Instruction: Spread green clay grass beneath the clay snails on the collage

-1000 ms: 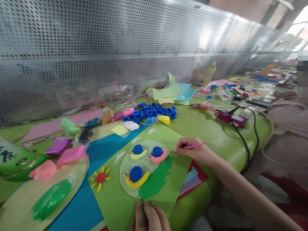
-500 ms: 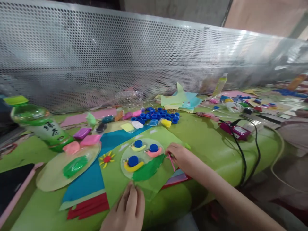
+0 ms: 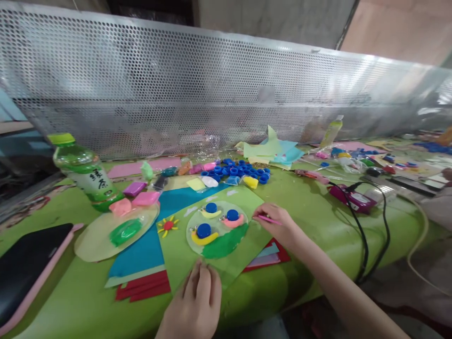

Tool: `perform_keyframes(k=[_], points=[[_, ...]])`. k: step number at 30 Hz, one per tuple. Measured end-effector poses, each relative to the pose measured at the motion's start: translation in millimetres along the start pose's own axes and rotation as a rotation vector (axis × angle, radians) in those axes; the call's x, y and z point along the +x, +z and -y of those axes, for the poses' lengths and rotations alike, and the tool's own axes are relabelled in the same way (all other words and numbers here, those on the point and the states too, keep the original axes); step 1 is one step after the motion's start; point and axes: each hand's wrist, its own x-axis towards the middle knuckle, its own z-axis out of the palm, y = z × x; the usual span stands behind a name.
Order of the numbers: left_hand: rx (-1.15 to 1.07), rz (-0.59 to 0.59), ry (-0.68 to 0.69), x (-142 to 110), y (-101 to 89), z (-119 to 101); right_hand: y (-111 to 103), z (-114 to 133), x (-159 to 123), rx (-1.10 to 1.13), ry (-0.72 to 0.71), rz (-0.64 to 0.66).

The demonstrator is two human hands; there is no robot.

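My right hand (image 3: 277, 223) is closed on a thin pink stick (image 3: 270, 220), its fingertips at the right edge of a green paper sheet (image 3: 176, 254). My left hand (image 3: 197, 296) has its fingers bunched at the sheet's lower part, just below a pale round disc (image 3: 196, 214); whatever is between the fingertips is hidden. On the disc sit three clay snails with blue bottle-cap shells: a yellow snail (image 3: 205, 239), a pink snail (image 3: 233, 222) and a pale yellow snail (image 3: 212, 215). Flattened green clay (image 3: 226, 243) covers its lower right. A red-and-yellow clay sun (image 3: 168, 225) lies left of it.
A bottle (image 3: 88, 172), a phone (image 3: 31, 268) and an oval card (image 3: 92, 240) with a green clay packet (image 3: 127, 231) stand left. Blue caps (image 3: 243, 169) and clay packs lie behind. Cables run from a magenta box (image 3: 353, 200) at right. Perforated metal (image 3: 158, 84) rises behind.
The view has shifted, so the scene sits farther right. In my right hand the pink stick has swung from pointing down to nearly level. My left hand keeps its place at the sheet.
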Motion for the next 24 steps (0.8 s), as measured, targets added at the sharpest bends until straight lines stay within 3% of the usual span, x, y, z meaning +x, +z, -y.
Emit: perform_keyframes(k=[24], points=[[-0.03,-0.038,-0.045,3.4,-0.8,-2.3,3.8,5.2,-5.7,0.077,-0.177,0.091]])
